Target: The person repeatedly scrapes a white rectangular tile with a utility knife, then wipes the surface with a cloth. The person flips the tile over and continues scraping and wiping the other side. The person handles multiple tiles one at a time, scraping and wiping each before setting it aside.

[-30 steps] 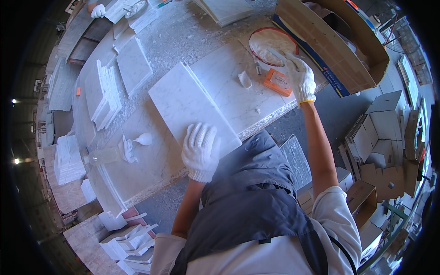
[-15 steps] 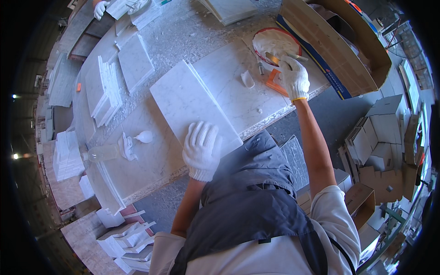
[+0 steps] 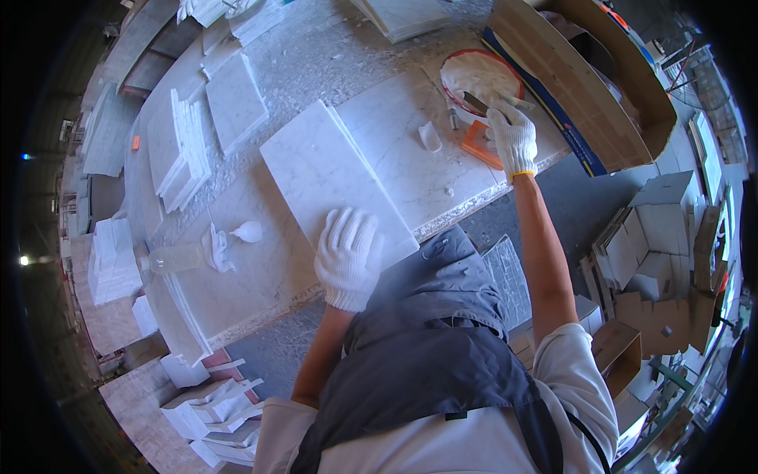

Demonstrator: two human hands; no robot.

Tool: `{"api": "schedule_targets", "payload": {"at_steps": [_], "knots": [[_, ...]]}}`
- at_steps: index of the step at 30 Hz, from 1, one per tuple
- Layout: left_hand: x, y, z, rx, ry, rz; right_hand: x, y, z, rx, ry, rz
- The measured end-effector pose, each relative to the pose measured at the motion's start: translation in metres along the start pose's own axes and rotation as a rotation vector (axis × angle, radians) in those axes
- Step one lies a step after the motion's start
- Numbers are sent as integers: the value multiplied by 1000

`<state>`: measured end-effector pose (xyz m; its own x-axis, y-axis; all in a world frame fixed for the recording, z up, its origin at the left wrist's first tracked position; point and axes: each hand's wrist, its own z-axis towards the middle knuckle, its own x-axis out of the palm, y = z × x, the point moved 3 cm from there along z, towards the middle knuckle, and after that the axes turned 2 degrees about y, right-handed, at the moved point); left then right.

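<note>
My left hand [image 3: 348, 259], in a white knit glove, lies with fingers flat on the near corner of a white marble slab [image 3: 320, 174]. Another slab lies under that one. My right hand [image 3: 515, 142], also gloved, is closed round a putty knife [image 3: 475, 103] whose dark flat blade points left over a red-rimmed bowl [image 3: 495, 54] of white paste. The glove hides its handle. Just left of this hand lies an orange angular tool [image 3: 478, 145]. A small metal cylinder [image 3: 453, 118] and a white curved piece [image 3: 430, 137] are beside the bowl.
Thin slabs [image 3: 182, 150] stand stacked at the left, near a clear bottle [image 3: 175, 259] and a white squeeze bulb [image 3: 249, 231]. A long cardboard box [image 3: 572, 87] borders the bowl on the right. Another person's gloved hand [image 3: 186, 8] shows at the far left.
My right hand has shifted slightly, and the putty knife's blade has turned, now looking dark over the bowl. My left hand stays on the slab. The other person's hand has moved mostly out of view.
</note>
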<state>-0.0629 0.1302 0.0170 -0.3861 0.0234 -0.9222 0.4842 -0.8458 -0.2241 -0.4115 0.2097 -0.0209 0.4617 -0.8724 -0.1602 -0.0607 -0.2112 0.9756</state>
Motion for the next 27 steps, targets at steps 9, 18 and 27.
{"api": "schedule_targets", "payload": {"at_steps": [9, 18, 27], "knots": [[-3, -1, 1, -45, -45, 40, 2, 5, -4, -123, -65, -76], [-6, 1, -1, -81, -72, -27, 112, 21, -73, 122, 403, 75], [-14, 1, -3, -81, -164, -79, 185, 20, -81, -130, 479, -79]]}}
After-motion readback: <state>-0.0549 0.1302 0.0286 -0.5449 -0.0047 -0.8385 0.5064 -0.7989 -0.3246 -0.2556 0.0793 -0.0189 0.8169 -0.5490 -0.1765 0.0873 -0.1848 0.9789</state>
